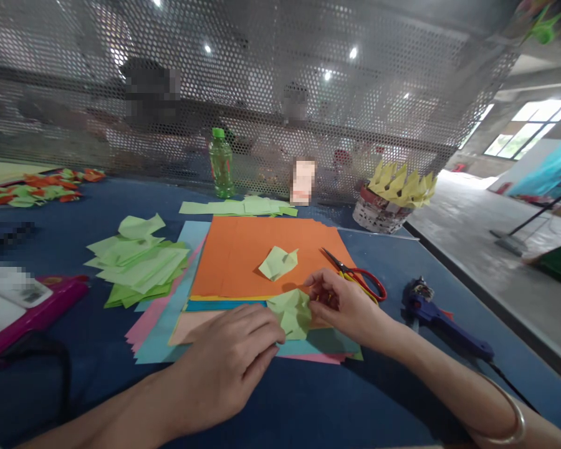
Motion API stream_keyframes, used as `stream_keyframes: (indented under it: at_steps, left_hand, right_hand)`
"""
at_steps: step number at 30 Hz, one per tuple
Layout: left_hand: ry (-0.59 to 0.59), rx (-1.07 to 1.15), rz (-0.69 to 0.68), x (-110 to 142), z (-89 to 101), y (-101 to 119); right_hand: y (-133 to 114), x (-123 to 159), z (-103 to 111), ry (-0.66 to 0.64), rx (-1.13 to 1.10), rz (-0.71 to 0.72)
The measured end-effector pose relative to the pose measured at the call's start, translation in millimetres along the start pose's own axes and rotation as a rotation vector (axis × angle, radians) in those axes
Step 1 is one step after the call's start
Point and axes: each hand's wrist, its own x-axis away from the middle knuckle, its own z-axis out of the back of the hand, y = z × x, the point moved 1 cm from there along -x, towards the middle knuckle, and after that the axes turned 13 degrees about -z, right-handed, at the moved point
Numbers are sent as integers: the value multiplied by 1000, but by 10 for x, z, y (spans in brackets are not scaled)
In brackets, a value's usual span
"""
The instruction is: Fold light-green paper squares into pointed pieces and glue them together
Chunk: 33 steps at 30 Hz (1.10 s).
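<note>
A folded light green paper square (290,315) with creases across it is between my two hands, above the front edge of the stacked coloured sheets. My left hand (243,352) has its fingers curved and together at the paper's left edge; the thumb side is partly hidden. Thumb and fingers of my right hand (339,304) close on its right edge. Another folded green piece (277,263) lies on the orange sheets (243,249) just beyond. Red-and-yellow-handled scissors (355,274) rest behind my right hand, partly covered by it.
Left stands a heap of green paper squares (140,259); farther left lie orange and green folded pieces (42,187). Green strips (238,206) and a green bottle (221,163) are at the back. Right are a blue glue gun (449,324) with a cord and a paper-covered pot (381,211) holding yellow points.
</note>
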Motion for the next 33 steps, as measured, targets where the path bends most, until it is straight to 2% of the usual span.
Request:
stream_keyframes:
  at_steps: [3,8,10,17,21,27,33]
  left_hand:
    - [-5,13,-15,-4,6,-3]
    - [122,-30,11,-8,8,-46]
    - [135,-47,27,-2,1,-66]
    - [27,-53,40,39,-41,-93]
    - [28,-63,26,48,-39,-94]
    - [-4,-45,28,51,-34,-101]
    - [-1,-37,31,38,-37,-92]
  right_hand:
    - [-13,3,-17,14,-12,15]
    - [-32,16,-17,15,-1,3]
    - [-29,20,-19,7,-1,1]
    - [-30,19,0,38,59,30]
    - [-98,53,59,90,89,136]
    - [-171,136,51,-160,179,311]
    - [-170,152,14,-154,289,354]
